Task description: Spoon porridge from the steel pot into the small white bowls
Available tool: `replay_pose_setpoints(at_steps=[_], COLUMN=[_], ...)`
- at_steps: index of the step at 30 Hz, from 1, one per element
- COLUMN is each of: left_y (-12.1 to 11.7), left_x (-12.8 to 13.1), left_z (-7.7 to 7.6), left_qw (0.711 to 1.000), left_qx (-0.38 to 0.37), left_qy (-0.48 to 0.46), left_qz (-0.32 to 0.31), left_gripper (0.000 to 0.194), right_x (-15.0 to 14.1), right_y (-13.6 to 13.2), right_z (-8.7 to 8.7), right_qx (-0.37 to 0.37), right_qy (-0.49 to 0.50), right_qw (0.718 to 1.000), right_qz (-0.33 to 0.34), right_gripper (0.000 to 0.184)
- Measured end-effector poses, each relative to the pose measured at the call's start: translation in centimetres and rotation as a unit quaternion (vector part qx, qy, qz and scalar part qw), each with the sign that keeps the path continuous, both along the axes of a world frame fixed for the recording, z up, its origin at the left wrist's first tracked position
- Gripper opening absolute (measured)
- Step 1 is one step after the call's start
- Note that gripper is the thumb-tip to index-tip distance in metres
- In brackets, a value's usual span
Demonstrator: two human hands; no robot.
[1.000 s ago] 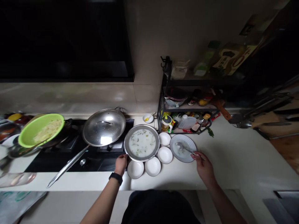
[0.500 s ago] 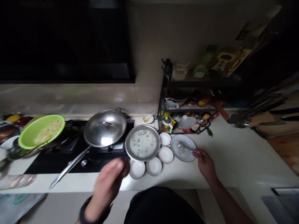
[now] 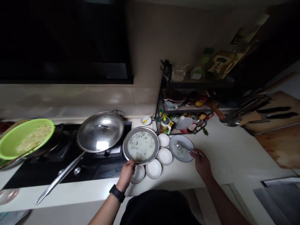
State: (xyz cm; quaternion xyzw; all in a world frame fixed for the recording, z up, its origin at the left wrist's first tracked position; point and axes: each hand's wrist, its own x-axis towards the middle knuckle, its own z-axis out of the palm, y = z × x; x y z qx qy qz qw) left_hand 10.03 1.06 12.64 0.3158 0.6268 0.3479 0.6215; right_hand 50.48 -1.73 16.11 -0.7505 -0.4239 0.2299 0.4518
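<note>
Steel-grey and shallow, the metal basin (image 3: 126, 145) sits just in front of you in the head view, filled with cloudy liquid (image 3: 142, 145) flecked with green. Your left hand (image 3: 127, 172) is at its near-left rim, fingers narrow and curled together; whether they pinch the metal or only touch it, I cannot tell. Your right hand (image 3: 202, 164) holds the ladle (image 3: 178, 145) by its handle, fingers closed around it, with the scoop down in the patterned plate (image 3: 189, 143), where a little of the same sort of liquid lies. Four white bowls (image 3: 153, 169) curve around the basin's near and right sides, two of them between it and the plate; your left hand partly covers the nearest-left one. Behind the basin stands a small dish (image 3: 142, 119) with something yellow in it, and to its left a lidded pan (image 3: 100, 132) rests on the black stove (image 3: 98, 172).

You seem to be at a ladling step, scoop at the plate and basin within reach. Judging from this, any lift calls for a level scoop, a path clear of the bowl rims, and a steady left hand so that the liquid doesn't slop.
</note>
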Motion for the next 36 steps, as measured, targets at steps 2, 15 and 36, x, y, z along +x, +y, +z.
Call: replay_pose_setpoints(at_steps=[2, 15, 36], left_y=[0.1, 1.0, 2.4], left_x=[-0.8, -3.0, -2.1], left_z=[-0.9, -5.3, -5.9], left_qw=[0.999, 0.986, 0.985], left_qx=[0.013, 0.016, -0.067], left_qy=[0.031, 0.132, 0.059], left_qz=[0.006, 0.097, 0.149], left_gripper=[0.040, 0.053, 0.006], right_x=[0.0, 2.1, -5.0], right_y=[-0.1, -0.8, 4.2], right_z=[-0.3, -1.3, 2.2], right_qx=[0.002, 0.083, 0.053], right_qy=[0.031, 0.340, 0.346], right_qw=[0.999, 0.929, 0.936], right_qz=[-0.008, -0.124, -0.035], right_gripper=[0.054, 0.058, 0.050])
